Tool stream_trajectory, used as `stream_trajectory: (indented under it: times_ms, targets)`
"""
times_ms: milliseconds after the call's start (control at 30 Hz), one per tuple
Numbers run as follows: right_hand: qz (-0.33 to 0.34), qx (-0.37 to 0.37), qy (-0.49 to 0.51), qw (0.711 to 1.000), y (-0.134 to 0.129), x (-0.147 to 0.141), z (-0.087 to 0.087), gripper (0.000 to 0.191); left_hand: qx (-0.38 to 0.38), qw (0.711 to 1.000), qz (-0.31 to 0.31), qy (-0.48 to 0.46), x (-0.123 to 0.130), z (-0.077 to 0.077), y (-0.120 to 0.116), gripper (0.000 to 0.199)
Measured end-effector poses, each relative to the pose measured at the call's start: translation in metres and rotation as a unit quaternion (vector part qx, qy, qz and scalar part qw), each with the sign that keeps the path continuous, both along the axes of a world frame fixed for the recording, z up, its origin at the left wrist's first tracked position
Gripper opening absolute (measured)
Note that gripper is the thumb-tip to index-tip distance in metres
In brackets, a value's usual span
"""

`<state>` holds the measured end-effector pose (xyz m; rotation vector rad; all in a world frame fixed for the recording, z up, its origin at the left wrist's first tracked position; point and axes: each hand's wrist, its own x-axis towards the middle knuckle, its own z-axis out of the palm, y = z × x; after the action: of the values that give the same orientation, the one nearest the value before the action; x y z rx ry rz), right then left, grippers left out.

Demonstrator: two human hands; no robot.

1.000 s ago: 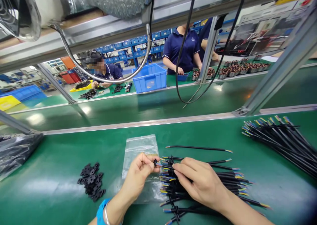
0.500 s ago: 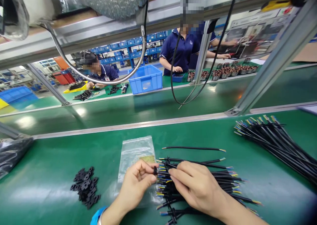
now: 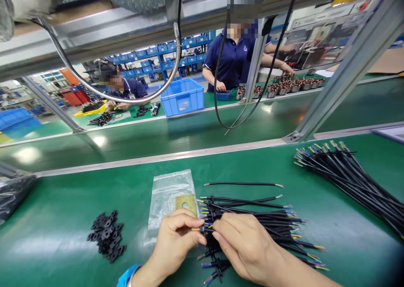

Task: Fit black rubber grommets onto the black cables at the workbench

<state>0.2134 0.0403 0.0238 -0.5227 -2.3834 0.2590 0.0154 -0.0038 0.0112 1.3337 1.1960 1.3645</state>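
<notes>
My left hand (image 3: pixel 176 240) pinches a small black plastic clip (image 3: pixel 203 229) between thumb and fingertips. A cable end with a yellow wire (image 3: pixel 196 229) pokes out through it on the left. Closed around the same black cable, my right hand (image 3: pixel 244 245) is just right of the clip and hides most of its length. Under and around that hand lie several short black cables (image 3: pixel 268 218) with coloured wire ends, many carrying black clips near their left ends. To the left is a pile of loose black clips (image 3: pixel 107 236).
A clear zip bag (image 3: pixel 170 182) with a yellowish plate (image 3: pixel 181 202) lies behind my left hand. One cable (image 3: pixel 243 184) lies apart; a big cable bundle (image 3: pixel 341 169) is at right. Beyond the metal rail are a blue crate (image 3: pixel 183 97) and co-workers. Black cords (image 3: pixel 217 89) hang down.
My hands have come together, and the clip now sits around the cable end, with the wire showing left of it. The standing co-worker's arm has reached toward the copper-wound parts.
</notes>
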Motion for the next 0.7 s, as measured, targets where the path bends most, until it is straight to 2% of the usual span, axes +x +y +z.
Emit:
stream_trajectory:
  times_ms: [167, 333, 467, 567, 700]
  targets:
    - [0.008, -0.029, -0.016, 0.999, -0.005, -0.001, -0.003, 0.02, 0.084, 0.989, -0.005, 0.12, 0.0, 0.005, -0.004, 0.018]
    - [0.015, -0.036, -0.015, 0.999, -0.007, -0.005, -0.008, 0.021, 0.113, 0.984, -0.016, 0.137, 0.004, -0.001, -0.006, 0.02]
    - [0.019, -0.041, -0.012, 0.999, -0.007, -0.008, -0.009, 0.022, 0.117, 0.984, -0.008, 0.134, 0.007, -0.004, -0.007, 0.019]
    - [0.026, -0.056, -0.016, 0.998, -0.003, -0.006, -0.002, 0.024, 0.106, 0.986, -0.004, 0.128, 0.009, 0.0, -0.005, 0.022]
    - [-0.016, -0.06, -0.029, 0.998, 0.016, 0.011, 0.007, 0.021, 0.07, 0.989, 0.002, 0.129, 0.002, 0.007, 0.001, 0.021]
